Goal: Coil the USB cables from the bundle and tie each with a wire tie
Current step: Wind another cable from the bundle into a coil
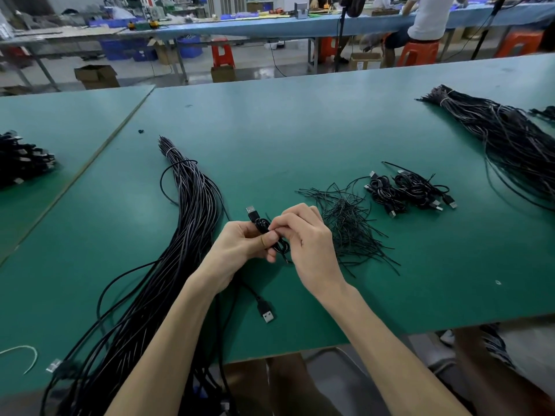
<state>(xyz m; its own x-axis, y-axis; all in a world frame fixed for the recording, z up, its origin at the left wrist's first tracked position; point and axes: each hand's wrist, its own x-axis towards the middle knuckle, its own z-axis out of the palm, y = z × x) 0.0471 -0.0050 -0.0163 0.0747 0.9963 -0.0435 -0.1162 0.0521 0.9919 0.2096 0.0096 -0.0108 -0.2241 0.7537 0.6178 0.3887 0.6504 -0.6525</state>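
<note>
My left hand (237, 249) grips a small coiled black USB cable (262, 225) above the green table (300, 130); its plug pokes up past my fingers. My right hand (306, 235) pinches a thin black wire tie at the coil's middle; the tie is mostly hidden by my fingers. A long bundle of black USB cables (186, 223) lies to the left and trails off the front edge. A loose pile of black wire ties (348, 226) lies just right of my hands. Several tied coils (408, 190) lie further right.
A loose USB plug (266, 313) lies near the front edge under my left wrist. A second large cable bundle (510, 142) lies at the far right. More black cables (21, 160) are heaped at the left. Behind, a person sits at another bench.
</note>
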